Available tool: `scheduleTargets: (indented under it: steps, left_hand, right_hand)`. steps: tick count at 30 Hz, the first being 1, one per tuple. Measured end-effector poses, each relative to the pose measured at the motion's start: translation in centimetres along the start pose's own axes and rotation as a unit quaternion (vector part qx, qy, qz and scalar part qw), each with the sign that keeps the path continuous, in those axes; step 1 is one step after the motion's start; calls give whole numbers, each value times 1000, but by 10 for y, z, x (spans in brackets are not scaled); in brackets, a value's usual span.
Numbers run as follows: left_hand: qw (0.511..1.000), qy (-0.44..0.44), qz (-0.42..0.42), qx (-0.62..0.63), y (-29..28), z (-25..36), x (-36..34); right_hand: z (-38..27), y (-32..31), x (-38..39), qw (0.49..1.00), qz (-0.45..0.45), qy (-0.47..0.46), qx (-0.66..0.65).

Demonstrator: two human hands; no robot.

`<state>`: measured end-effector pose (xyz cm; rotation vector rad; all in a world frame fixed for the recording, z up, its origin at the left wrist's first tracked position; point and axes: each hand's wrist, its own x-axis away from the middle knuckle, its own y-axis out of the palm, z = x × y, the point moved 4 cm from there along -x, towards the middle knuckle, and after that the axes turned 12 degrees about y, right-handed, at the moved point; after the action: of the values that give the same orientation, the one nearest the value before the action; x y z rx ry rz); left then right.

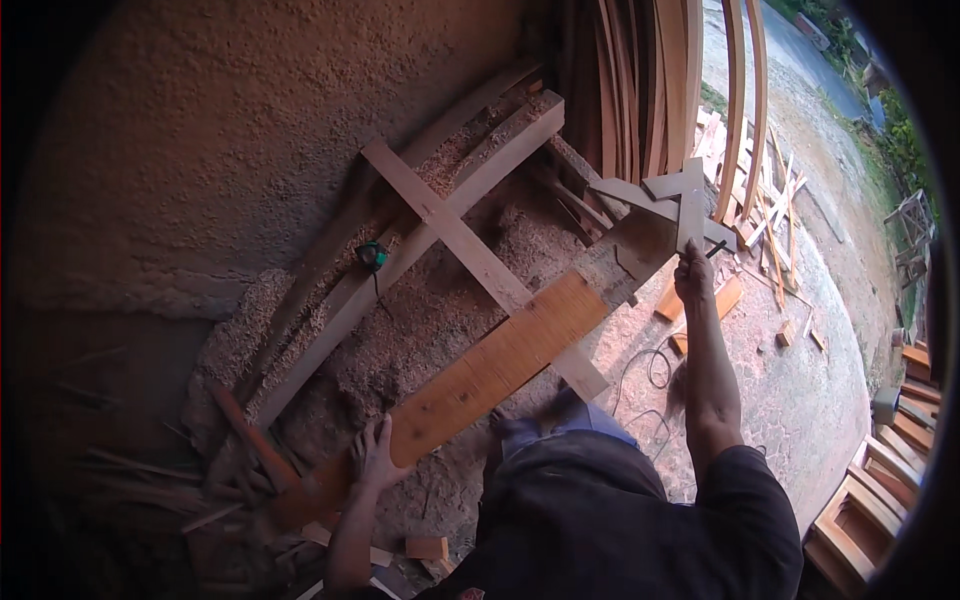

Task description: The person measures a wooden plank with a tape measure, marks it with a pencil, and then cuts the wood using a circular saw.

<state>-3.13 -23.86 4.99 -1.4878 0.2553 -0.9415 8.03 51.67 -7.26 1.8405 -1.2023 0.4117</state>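
A long orange-brown wooden plank point(490, 355) slants across in front of me, resting over a pale crosspiece point(480, 260). Near its lower left end, my left hand point(375, 455) lies on the plank's edge with the fingers stretched out. At the far right end, my right hand point(694, 272) is closed around the lower end of a flat, pale L-shaped wooden piece point(690, 205). A thin dark stick, perhaps a pencil point(716, 248), pokes out beside that hand. Another pale angled board point(635, 197) lies under the L-shaped piece.
A long pale beam point(400, 260) covered in shavings runs along the rough wall point(250, 130). On it sits a green and black tape measure point(371, 256). Tall curved boards point(650, 80) lean at the back. Offcuts point(785, 332), a dark cord point(640, 375) and stacked wooden frames point(850, 525) are at right.
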Motion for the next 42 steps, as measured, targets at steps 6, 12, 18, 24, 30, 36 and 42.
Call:
scheduleTargets:
  steps: [6, 12, 18, 24, 30, 36, 42]
  left_hand:
    - [998, 29, 57, 0, -55, 115, -86]
    - [988, 61, 131, 50, -71, 205, -181]
    - [989, 54, 78, 110, -51, 242, -237]
    - [940, 128, 231, 217, -14, 169, -214]
    - [950, 92, 220, 199, -14, 152, -167]
    - [975, 64, 180, 113, 5, 173, -176]
    - [976, 77, 180, 99, -3, 196, -192]
  right_hand:
    - [-93, -28, 73, 987, -95, -121, 52]
    - [-111, -48, 136, 975, -110, -144, 128]
    - [-51, -30, 202, 949, -129, -13, 287]
    - [64, -35, 231, 881, -222, 149, 391]
    - [168, -30, 258, 823, -243, 206, 471]
    - [195, -36, 251, 872, -232, 170, 396]
    - [193, -32, 259, 879, -191, 153, 410]
